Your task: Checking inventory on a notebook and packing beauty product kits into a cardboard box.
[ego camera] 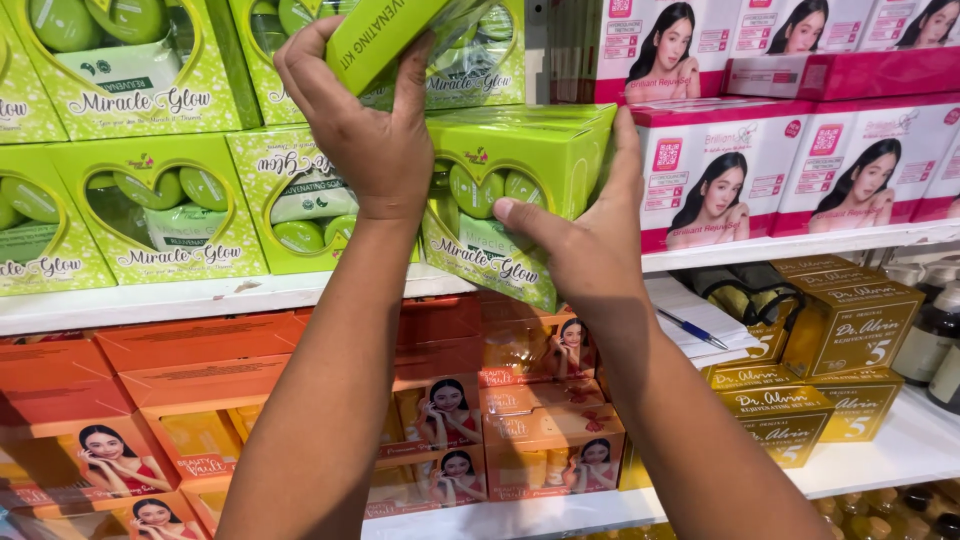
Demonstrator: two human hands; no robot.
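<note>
My left hand [360,130] is raised high and grips a lime-green carton [385,35], held tilted in front of the top row of boxes. My right hand [590,250] clasps the right side of another lime-green box with a heart-shaped window [500,170]. This box leans forward and to the left at the edge of the white upper shelf [150,300]. Small green round containers show through its window. Matching green boxes [165,205] stand in rows to the left.
Pink-and-white boxes [720,170] with a portrait fill the upper shelf to the right. Orange boxes [200,400] are stacked on the lower shelf, with gold boxes [850,320] beside them. A pen on paper [690,325] and dark bottles [930,340] sit at right.
</note>
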